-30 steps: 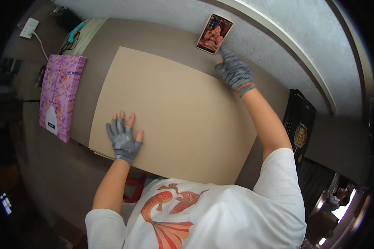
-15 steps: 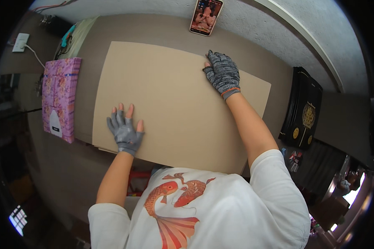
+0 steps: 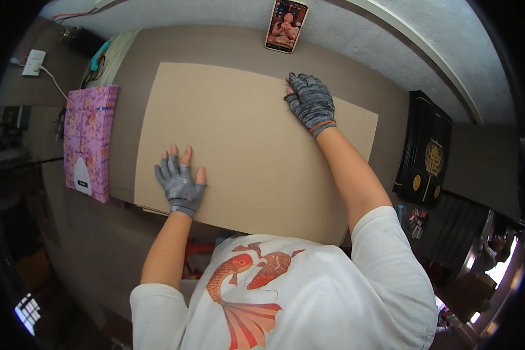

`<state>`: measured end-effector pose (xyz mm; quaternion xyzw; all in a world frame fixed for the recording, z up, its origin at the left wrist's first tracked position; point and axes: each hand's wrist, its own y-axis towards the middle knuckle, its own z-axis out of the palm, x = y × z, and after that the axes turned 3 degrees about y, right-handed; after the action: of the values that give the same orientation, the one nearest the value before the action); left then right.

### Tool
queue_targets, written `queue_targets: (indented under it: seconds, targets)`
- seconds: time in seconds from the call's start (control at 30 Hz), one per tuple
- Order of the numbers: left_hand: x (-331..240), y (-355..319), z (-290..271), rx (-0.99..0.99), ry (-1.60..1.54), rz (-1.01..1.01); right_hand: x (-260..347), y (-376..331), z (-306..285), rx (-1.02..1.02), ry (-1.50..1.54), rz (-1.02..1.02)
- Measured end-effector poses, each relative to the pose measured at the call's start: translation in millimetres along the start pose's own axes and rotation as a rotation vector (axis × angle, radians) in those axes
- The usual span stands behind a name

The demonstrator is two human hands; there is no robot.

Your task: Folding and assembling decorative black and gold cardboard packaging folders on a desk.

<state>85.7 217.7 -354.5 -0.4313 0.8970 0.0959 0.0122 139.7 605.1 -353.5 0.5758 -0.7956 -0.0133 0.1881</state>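
Note:
A large tan cardboard sheet (image 3: pixel 245 151) lies flat on the table before me, and the edge of another sheet peeks out beneath its near left corner. My left hand (image 3: pixel 181 184), in a grey glove with bare fingertips, rests on the sheet's near left part with fingers spread. At the far right edge of the cardboard lies my right hand (image 3: pixel 311 102), in a dark mottled knit glove with an orange cuff line. Its palm faces down and its fingers stretch over the edge; neither hand grips anything that I can see.
A phone (image 3: pixel 286 26) with a lit screen leans against the wall at the back. Flat purple floral packages (image 3: pixel 90 143) are stacked at the left. Folded black packaging with gold emblems (image 3: pixel 424 149) stands at the right. A white power socket (image 3: pixel 34 62) with a cable sits at far left.
The whole view has shifted slightly, with things at the left now a little farther right. Both hands keep their places on the cardboard.

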Motion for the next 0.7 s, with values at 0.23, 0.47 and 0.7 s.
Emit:
queue_targets:
  seconds: [0.23,0.47,0.7]
  targets:
    - [2,-2,6,-0.031,0.058,0.003,3,0,1,-0.027,-0.072,0.004]
    - [-3,-1,7,0.023,0.06,-0.022,19,-7,-12,0.042,-0.206,0.161]
    - [3,-3,13,0.035,0.07,-0.029,88,-116,5,0.012,-0.09,0.113]
